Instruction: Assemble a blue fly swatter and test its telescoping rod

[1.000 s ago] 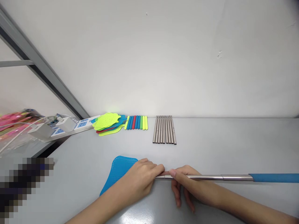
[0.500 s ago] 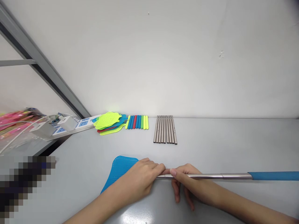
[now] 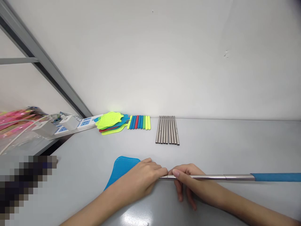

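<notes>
A fly swatter with a blue mesh head (image 3: 123,168), a metal telescopic rod (image 3: 213,177) and a blue handle (image 3: 275,177) lies across in front of me, its rod drawn out. My left hand (image 3: 147,175) is closed over the rod close to the head, covering the joint between them. My right hand (image 3: 188,177) pinches the rod just to the right, thumb on the near side, with the lower fingers hanging loose. The handle runs out of view on the right.
At the back lie a pile of mesh swatter heads (image 3: 109,121), a row of coloured handles (image 3: 140,122) and a row of metal rods (image 3: 167,130). A power strip (image 3: 83,124) with plugged-in adapters and cables stands at the left, beside plastic-bagged items (image 3: 17,122). A wall borders the grey table (image 3: 223,144).
Both hands keep their hold on the swatter's rod. The gap between my fingers has widened slightly, baring a bit more of the rod. The whole view has shifted slightly.
</notes>
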A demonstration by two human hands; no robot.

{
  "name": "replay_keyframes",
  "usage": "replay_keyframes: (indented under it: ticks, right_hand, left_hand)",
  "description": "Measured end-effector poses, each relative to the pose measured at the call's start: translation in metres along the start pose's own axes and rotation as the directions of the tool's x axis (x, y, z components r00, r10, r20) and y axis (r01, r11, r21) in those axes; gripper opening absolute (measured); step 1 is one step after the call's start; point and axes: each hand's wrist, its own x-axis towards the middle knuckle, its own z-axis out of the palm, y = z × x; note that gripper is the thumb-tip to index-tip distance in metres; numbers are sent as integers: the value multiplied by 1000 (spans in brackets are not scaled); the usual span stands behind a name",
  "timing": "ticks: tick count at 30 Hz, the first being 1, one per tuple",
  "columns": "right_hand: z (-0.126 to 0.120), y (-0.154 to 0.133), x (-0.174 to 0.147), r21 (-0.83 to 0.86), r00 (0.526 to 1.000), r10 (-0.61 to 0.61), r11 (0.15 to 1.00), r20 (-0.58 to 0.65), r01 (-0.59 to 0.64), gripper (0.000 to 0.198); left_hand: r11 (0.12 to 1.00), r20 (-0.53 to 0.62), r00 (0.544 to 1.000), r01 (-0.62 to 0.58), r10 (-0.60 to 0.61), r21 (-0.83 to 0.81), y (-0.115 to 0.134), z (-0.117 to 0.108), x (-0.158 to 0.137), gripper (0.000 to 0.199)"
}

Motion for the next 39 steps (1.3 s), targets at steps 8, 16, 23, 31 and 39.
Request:
replay_keyframes:
  ticks: [8, 16, 23, 31, 39]
  right_hand:
    - [0, 1, 3, 121, 1000, -15, 993, 6, 14, 35]
    - [-2, -3, 4, 176, 999, -52, 983, 15, 49, 32]
    - [-2, 1, 4, 239, 996, -78, 969, 41, 66, 33]
    - [-6, 2, 7, 275, 996, -60, 961, 63, 41, 34]
    - [-5, 2, 7, 278, 998, -31, 960, 55, 14, 36]
  left_hand:
    - [1000, -26, 1000, 11, -12, -29, 1, 2, -1, 15]
    - [993, -79, 995, 45, -54, -112, 1, 6, 2, 17]
    - [983, -75, 993, 80, -94, -165, 1, 8, 4, 17]
    - [994, -94, 993, 58, -67, -90, -1, 6, 3, 15]
    - [994, -85, 995, 43, -52, -104, 2, 4, 3, 18]
